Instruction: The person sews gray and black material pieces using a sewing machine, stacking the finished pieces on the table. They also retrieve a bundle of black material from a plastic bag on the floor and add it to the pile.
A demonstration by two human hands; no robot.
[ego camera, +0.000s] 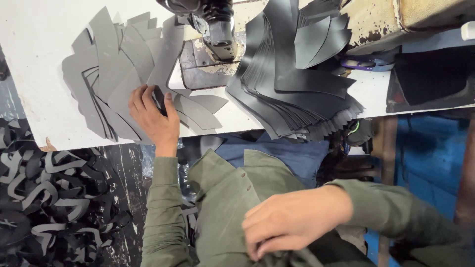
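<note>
My left hand (151, 118) rests on a fanned pile of grey cut pieces (114, 64) at the near edge of the white table (34, 44). Its thumb and fingers pinch a grey piece (193, 111) from the pile. My right hand (292, 220) is down at my lap, over my green shirt. Its fingers are closed on a piece of dark material (287, 258) at the bottom edge of the view, which is mostly hidden. A larger fanned stack of black cut pieces (287, 94) lies to the right of the grey pile.
A black sewing machine head (217, 24) stands over a worn metal plate between the two piles. Black and grey offcut strips (49, 198) cover the floor at the left. A dark tray (430, 79) sits at the table's right end, with a blue surface below.
</note>
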